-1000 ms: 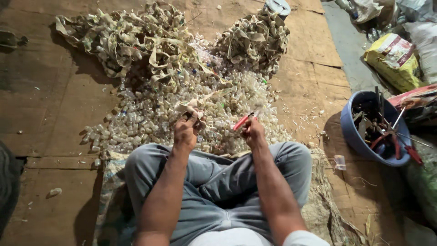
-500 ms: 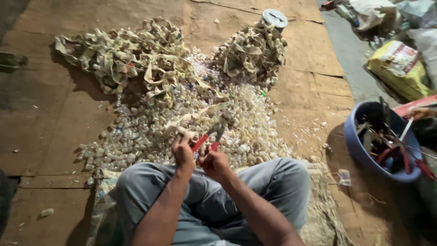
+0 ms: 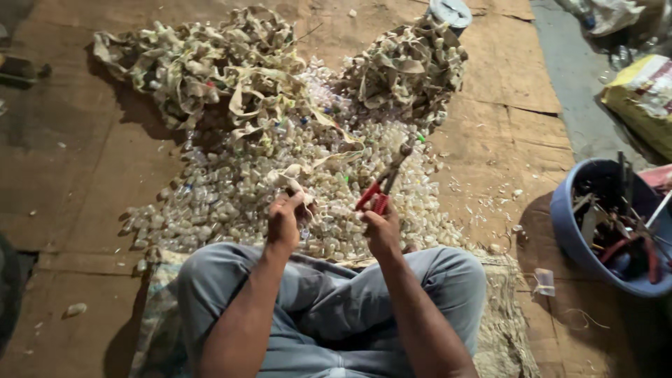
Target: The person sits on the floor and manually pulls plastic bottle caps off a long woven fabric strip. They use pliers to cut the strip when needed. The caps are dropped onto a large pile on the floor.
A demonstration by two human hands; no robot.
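I sit cross-legged on a woven mat [image 3: 504, 329] over flattened cardboard. My left hand [image 3: 285, 220] pinches the end of a pale beige strip [image 3: 318, 162] that trails up toward the tangled heaps. My right hand [image 3: 381, 229] grips red-handled pliers [image 3: 381, 185], whose jaws point up and right next to the strip. A wide spread of small clear plastic pieces [image 3: 231, 189] lies just ahead of my knees.
Two tangled heaps of beige strips [image 3: 203, 63] [image 3: 409, 66] sit beyond the clear pieces. A blue tub [image 3: 570, 231] holding tools stands at the right. A yellow sack [image 3: 644, 94] lies at the far right, and a round white object [image 3: 451, 10] is at the top.
My hands came together from apart; the pliers moved from beside my right knee to the centre, jaws now raised toward the strip my left hand holds.
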